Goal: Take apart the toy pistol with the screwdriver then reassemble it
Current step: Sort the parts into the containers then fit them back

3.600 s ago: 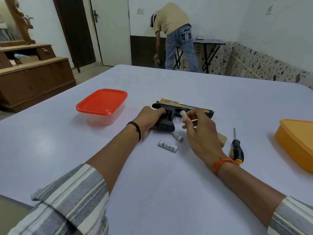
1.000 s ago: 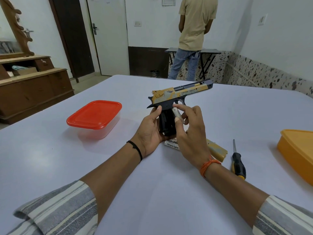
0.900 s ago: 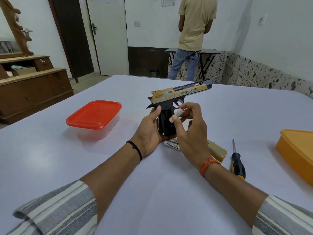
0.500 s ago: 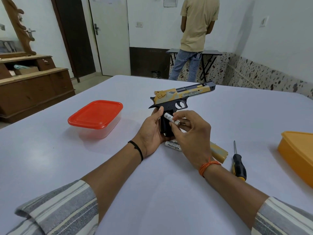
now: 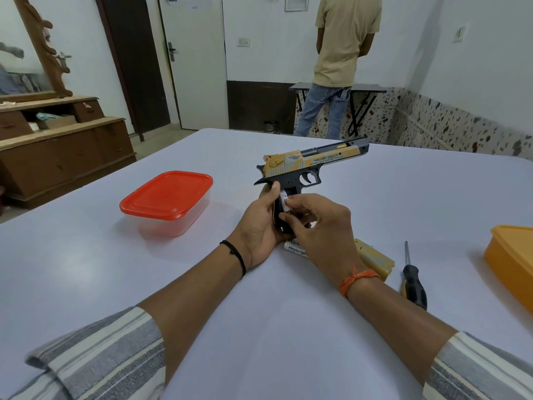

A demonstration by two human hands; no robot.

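a wooden dresser point(image 5: 57, 151) stands at the far left, off the table. on the pale table point(image 5: 86, 269) sits a clear tub with a red lid point(image 5: 166, 194). right of it the left hand point(image 5: 259, 223) curls round the black grip of the toy pistol point(image 5: 308, 164), holding it upright above the table, its gold slide pointing right. the right hand point(image 5: 320, 226) pinches a small white battery point(image 5: 284, 201) against the open side of the grip. a second battery point(image 5: 295, 250) lies on the table under that hand, a gold grip cover point(image 5: 375, 262) just beside the wrist, then the screwdriver point(image 5: 413, 280), untouched, and an orange tub point(image 5: 510, 261) at the right edge. a person point(image 5: 343, 53) stands at the back wall.
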